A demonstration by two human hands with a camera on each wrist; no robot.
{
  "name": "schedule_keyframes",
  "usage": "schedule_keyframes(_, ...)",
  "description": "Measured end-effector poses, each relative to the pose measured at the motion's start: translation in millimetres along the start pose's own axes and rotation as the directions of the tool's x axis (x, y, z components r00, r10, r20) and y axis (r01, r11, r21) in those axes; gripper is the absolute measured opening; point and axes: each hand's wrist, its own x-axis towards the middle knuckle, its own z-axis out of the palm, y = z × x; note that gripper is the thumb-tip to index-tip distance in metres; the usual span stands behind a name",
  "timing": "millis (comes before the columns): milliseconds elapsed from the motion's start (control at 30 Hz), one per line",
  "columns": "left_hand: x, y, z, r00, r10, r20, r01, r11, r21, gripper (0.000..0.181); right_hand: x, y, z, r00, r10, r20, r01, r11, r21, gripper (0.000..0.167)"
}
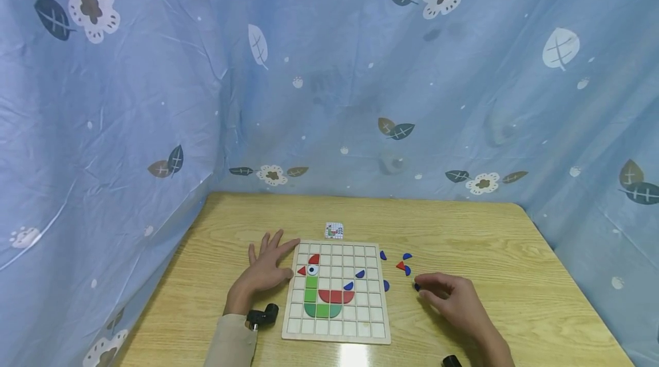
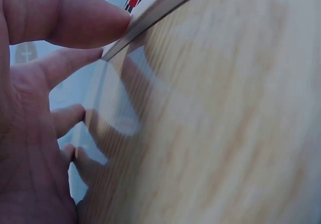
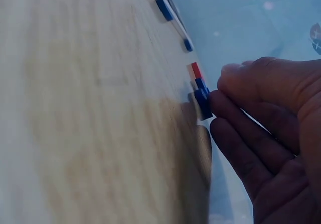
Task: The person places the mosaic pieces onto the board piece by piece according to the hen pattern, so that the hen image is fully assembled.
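A wooden grid board (image 1: 306, 328) lies on the table with coloured pieces forming a bird-like figure. A red quarter-circle (image 1: 314, 259), red triangle (image 1: 301, 271), eye piece (image 1: 312, 270), green square (image 1: 311, 282) and two blue half-circles (image 1: 360, 274) are among them. My left hand (image 1: 264, 272) rests at the board's left edge, fingers spread, thumb (image 2: 95, 20) and index fingertip touching its side. To the right of the board, my right hand (image 1: 453, 298) pinches a small blue piece (image 1: 417, 286) close to the tabletop. In the right wrist view that blue piece (image 3: 202, 104) sits at the fingertips.
Several loose blue half-circles (image 1: 386, 285) and a red triangle (image 1: 401, 265) lie between the board and my right hand. A small pattern card (image 1: 334, 230) is behind the board. Blue patterned curtain (image 1: 329, 98) surrounds the wooden table (image 1: 463, 230).
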Motion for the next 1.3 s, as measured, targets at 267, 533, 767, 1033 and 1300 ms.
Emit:
schedule_keyframes(267, 0.5, -1.3, 0.0, 1.0, -0.001, 0.005, 0.001, 1.0, 0.007, 0.086, -14.8, -1, 0, 0.987, -0.088, -0.132, 0.08, 0.995, -0.068, 0.022)
schedule_keyframes(533, 0.3, -0.7, -1.7, 1.0, 0.0, 0.007, 0.0, 1.0, 0.012, 0.086, -10.5, -5, 12, 0.975, -0.182, -0.125, 0.154, 0.966, -0.207, 0.03)
schedule_keyframes(767, -1.5, 2.1, -1.9, 1.0, -0.003, 0.007, 0.003, 1.0, 0.001, 0.085, -3.3, -7, 24, 0.972, -0.221, -0.076, 0.201, 0.956, -0.212, 0.032)
schedule_keyframes(1033, -1.8, 1.8, -1.9, 1.0, -0.004, 0.009, 0.004, 1.0, -0.005, 0.085, 6.0, -14, 34, 0.966, -0.253, -0.052, 0.238, 0.95, -0.204, 0.033)
schedule_keyframes(1300, -0.6, -0.3, -1.6, 1.0, -0.001, 0.01, 0.001, 1.0, 0.002, 0.084, 13.0, -25, 37, 0.965, -0.264, -0.005, 0.258, 0.947, -0.189, 0.032)
